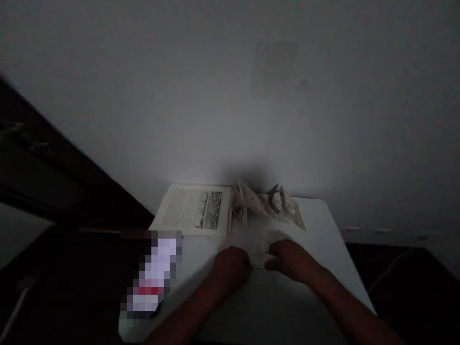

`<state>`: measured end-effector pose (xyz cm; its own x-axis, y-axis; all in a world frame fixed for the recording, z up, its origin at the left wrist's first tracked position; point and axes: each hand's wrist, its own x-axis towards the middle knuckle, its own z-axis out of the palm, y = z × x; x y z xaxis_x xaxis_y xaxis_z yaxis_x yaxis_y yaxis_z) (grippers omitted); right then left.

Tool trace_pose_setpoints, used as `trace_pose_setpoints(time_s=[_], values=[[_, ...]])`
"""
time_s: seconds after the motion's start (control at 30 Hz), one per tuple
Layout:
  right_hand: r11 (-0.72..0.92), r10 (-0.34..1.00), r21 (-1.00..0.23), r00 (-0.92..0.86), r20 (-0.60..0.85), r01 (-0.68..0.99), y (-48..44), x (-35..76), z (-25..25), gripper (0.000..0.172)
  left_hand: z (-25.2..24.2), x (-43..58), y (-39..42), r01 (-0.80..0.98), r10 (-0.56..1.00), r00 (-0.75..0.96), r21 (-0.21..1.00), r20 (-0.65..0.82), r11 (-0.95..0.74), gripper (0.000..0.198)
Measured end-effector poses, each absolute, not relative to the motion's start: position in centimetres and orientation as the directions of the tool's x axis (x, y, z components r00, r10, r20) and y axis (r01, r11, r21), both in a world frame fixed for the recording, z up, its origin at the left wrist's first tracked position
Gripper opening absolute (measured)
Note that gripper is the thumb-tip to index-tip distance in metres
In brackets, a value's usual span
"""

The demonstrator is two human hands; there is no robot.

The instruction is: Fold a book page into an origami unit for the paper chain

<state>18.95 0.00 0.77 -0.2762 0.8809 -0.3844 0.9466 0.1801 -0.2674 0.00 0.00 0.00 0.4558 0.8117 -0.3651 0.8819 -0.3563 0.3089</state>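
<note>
A small piece of printed paper (259, 254), which looks folded, lies on the white tabletop (201, 258) between my hands. At its left edge, my left hand (232, 266) is closed with the fingers curled down and partly hidden. The thumb and fingers of my right hand (291, 258) pinch the paper's right side. Just beyond the hands stand folded printed-paper shapes with pointed peaks, one on the left (251, 199) and one on the right (283, 203). The scene is dim, so the creases are hard to make out.
A printed book (179, 208) with a picture on its page lies at the table's back left. Nearer on the left edge is a pixelated bright object (158, 268). A pale wall (179, 120) rises behind the table. Dark floor lies on both sides.
</note>
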Motion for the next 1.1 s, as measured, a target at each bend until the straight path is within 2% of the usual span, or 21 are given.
trace_pose_setpoints(time_s=[0.17, 0.4, 0.57, 0.87, 1.1], values=[[0.186, 0.882, -0.259, -0.277, -0.381, 0.948, -0.2, 18.9, 1.0, 0.024, 0.3, 0.5, 0.6, 0.897, 0.826, 0.426, 0.289, -0.368, -0.334, 0.029], [0.158, 0.91, -0.203, -0.223, -0.35, 0.966, -0.5, 17.9, 0.8, 0.037, -0.1, 1.0, 1.1, 0.916, 0.842, 0.39, 0.252, -0.371, -0.313, 0.045], [0.13, 0.92, -0.201, -0.194, -0.341, 0.971, -0.3, 17.9, 0.2, 0.039, 0.0, 1.0, 1.2, 0.918, 0.836, 0.388, 0.246, -0.388, -0.311, 0.046], [0.139, 0.94, -0.247, -0.206, -0.272, 0.959, -1.6, 18.2, 0.7, 0.018, 0.2, 1.0, 1.2, 0.915, 0.835, 0.394, 0.251, -0.383, -0.316, 0.04], [0.135, 0.966, -0.331, -0.198, -0.165, 0.934, -2.1, 19.3, 0.0, 0.016, 0.0, 1.0, 1.2, 0.921, 0.84, 0.38, 0.24, -0.387, -0.306, 0.041]])
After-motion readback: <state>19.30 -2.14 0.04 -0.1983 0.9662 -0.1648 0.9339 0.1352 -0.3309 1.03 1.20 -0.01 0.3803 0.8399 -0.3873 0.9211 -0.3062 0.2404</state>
